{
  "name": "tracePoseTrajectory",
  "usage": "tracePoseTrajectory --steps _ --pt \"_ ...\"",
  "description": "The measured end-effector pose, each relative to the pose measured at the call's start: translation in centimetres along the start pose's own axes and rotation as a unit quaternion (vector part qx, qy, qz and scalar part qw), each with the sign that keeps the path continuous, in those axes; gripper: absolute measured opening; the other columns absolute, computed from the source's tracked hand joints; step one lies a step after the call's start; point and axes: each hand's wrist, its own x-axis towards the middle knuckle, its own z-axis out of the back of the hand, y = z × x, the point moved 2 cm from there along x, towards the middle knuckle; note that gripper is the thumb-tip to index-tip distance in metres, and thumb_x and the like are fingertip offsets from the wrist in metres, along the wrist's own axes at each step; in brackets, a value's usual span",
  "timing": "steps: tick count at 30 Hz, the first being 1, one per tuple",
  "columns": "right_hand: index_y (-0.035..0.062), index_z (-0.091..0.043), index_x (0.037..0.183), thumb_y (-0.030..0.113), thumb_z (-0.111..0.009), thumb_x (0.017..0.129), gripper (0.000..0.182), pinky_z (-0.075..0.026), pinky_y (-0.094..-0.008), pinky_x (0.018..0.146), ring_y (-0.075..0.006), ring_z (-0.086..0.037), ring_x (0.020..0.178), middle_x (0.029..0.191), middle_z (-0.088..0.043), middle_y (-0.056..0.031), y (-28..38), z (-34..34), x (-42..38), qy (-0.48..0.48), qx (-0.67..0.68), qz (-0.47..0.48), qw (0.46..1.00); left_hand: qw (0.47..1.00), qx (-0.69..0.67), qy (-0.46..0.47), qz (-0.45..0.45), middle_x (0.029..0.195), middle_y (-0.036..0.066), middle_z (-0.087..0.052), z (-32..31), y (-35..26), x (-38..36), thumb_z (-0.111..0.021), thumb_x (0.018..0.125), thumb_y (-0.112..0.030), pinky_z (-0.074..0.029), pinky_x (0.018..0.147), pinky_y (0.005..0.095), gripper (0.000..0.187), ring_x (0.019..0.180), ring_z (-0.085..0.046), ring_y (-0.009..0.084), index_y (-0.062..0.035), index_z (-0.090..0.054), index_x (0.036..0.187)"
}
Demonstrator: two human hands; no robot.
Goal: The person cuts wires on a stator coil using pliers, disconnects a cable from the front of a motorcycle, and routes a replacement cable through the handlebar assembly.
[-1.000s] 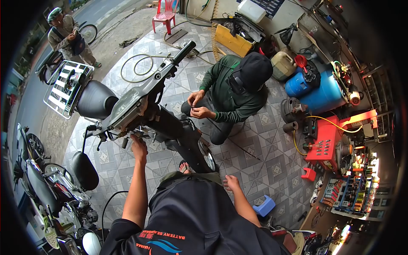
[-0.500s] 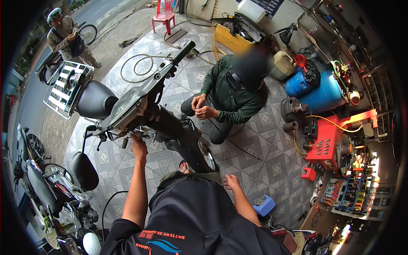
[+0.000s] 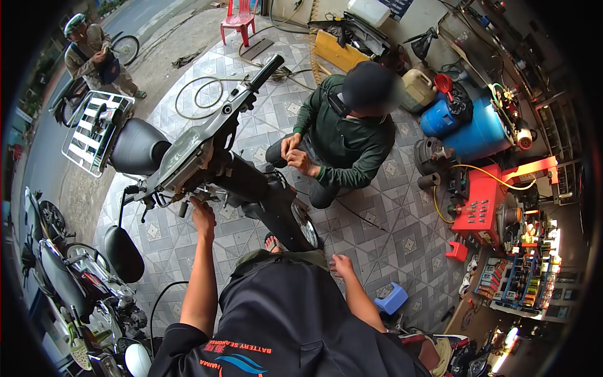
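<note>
Left of centre, under handlebar: left hand reaches up into exposed wiring of motorbike, fingers curled among cables, grip unclear. Right hand hangs free near knee, fingers loosely open, empty. Risk: tugged wire could snap or unplug; bike, leaning, front panels stripped, might tip toward crouching co-worker.

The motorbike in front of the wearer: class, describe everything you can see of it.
The motorbike stands on the patterned tile floor, its front cover off and dark frame bare. A black-gripped handlebar points up and away; grey headlight housing sits below it. The left hand reaches into wiring under the headlight. The right hand hangs clear. A crouching person in green works beside it.
</note>
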Motion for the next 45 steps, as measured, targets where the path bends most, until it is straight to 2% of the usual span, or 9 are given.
tracePoseTrajectory --steps 13,16,21,24,39,42,45 --pt "0.0108 -0.057 0.115 0.039 -0.052 0.092 0.037 -0.049 -0.0354 0.055 -0.015 -0.064 0.071 0.092 -0.069 -0.0032 0.16 -0.12 0.2 -0.001 0.002 0.002 1.0 1.0 0.002 -0.003 0.005 0.045 -0.003 -0.033 0.06 0.02 0.09 -0.021 0.091 -0.071 -0.024 0.035 0.028 0.067 0.036 -0.031 0.0108 -0.0154 -0.035 0.055" --pt "0.0115 -0.054 0.119 0.04 -0.051 0.093 0.039 -0.049 -0.0379 0.061 -0.018 -0.064 0.075 0.1 -0.067 -0.0056 0.26 -0.05 0.19 0.017 0.001 0.004 1.0 1.0 0.0 -0.003 0.006 0.045 -0.003 -0.033 0.03 0.07 0.11 -0.021 0.091 -0.07 -0.024 0.035 0.028 0.067 0.036 -0.031 0.011 -0.0154 -0.035 0.055" --pt "0.0115 -0.054 0.118 0.04 -0.051 0.093 0.038 -0.049 -0.0368 0.06 -0.0178 -0.064 0.075 0.1 -0.067 -0.0055 0.36 0.0 -0.03 0.016 0.009 0.001 1.0 1.0 -0.002 0.001 0.002 0.045 -0.003 -0.033 -0.02 -0.16 0.11 -0.021 0.092 -0.069 -0.024 0.035 0.0276 0.067 0.036 -0.031 0.0108 -0.0152 -0.035 0.055" --pt "0.01 -0.055 0.119 0.039 -0.052 0.092 0.04 -0.048 -0.0348 0.055 -0.0156 -0.065 0.073 0.094 -0.069 -0.0043 0.38 0.05 -0.05 0.01 0.011 -0.002 1.0 1.0 -0.004 0.004 0.003 0.045 -0.003 -0.032 0.03 -0.13 0.16 -0.021 0.092 -0.069 -0.024 0.035 0.0275 0.067 0.036 -0.031 0.0106 -0.0151 -0.035 0.055" --pt "0.0102 -0.054 0.119 0.039 -0.05 0.093 0.039 -0.049 -0.0369 0.06 -0.0172 -0.064 0.074 0.098 -0.068 -0.0054 0.27 -0.14 -0.15 0.013 0.011 0.0 1.0 1.0 -0.003 0.003 -0.003 0.045 -0.003 -0.031 0.01 -0.18 -0.01 -0.021 0.091 -0.07 -0.023 0.035 0.0272 0.066 0.035 -0.029 0.0102 -0.0152 -0.034 0.056" --pt "0.01 -0.053 0.119 0.039 -0.05 0.093 0.04 -0.05 -0.0372 0.061 -0.0174 -0.064 0.075 0.1 -0.068 -0.006 0.35 -0.12 -0.36 0.015 0.008 -0.001 1.0 1.0 -0.02 -0.003 -0.005 0.047 -0.007 -0.027 -0.09 -0.05 -0.09 -0.026 0.089 -0.073 -0.017 0.035 0.0254 0.062 0.037 -0.024 0.0069 -0.0195 -0.031 0.058" --pt "0.01 -0.053 0.119 0.039 -0.05 0.093 0.04 -0.05 -0.0373 0.06 -0.0176 -0.064 0.076 0.1 -0.068 -0.0062 0.29 -0.11 -0.35 0.015 0.008 -0.001 1.0 1.0 -0.013 -0.006 -0.001 0.046 -0.005 -0.029 -0.11 -0.1 -0.04 -0.023 0.09 -0.071 -0.021 0.035 0.0268 0.064 0.036 -0.027 0.0086 -0.0169 -0.033 0.058"
